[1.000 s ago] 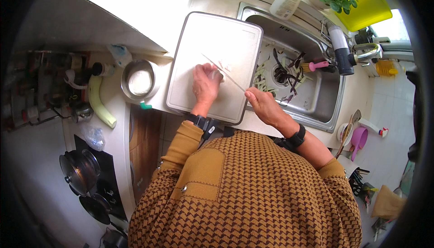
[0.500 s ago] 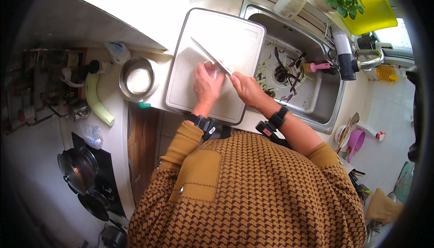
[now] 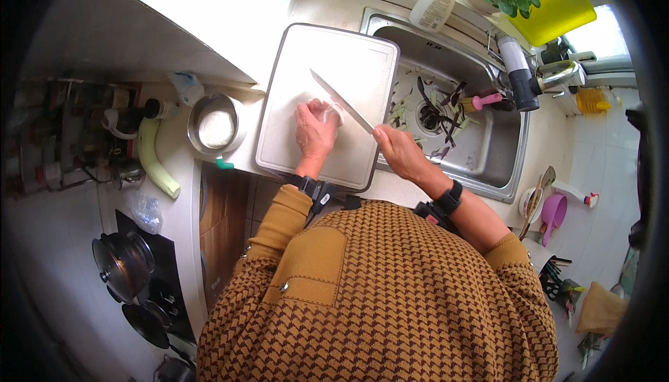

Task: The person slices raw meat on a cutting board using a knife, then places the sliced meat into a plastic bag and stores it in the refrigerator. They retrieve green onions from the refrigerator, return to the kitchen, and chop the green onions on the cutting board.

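A pale cutting board (image 3: 341,49) with a dark rim lies on the counter in front of me. My right hand (image 3: 405,153) is closed round the handle of a kitchen knife (image 3: 343,102), whose blade slants over the board toward the far left. On the board, my left hand (image 3: 316,135) has its fingers curled around a small whitish piece of food (image 3: 335,112); its exact kind cannot be made out. The blade lies just to the right of that piece, with a narrow gap between them.
Right of the board is a steel sink (image 3: 481,162) with dark and pale peelings (image 3: 433,114) and a pink-handled brush (image 3: 482,102). On the left stand a metal pot (image 3: 234,146) with something white inside and a peeled, long pale-green vegetable (image 3: 153,162). A stove (image 3: 171,270) holds dark pans.
My right hand has drawn the knife right and toward me, off the piece. The left hand remains on the board, with more of the whitish piece showing. The whole view has shifted slightly.
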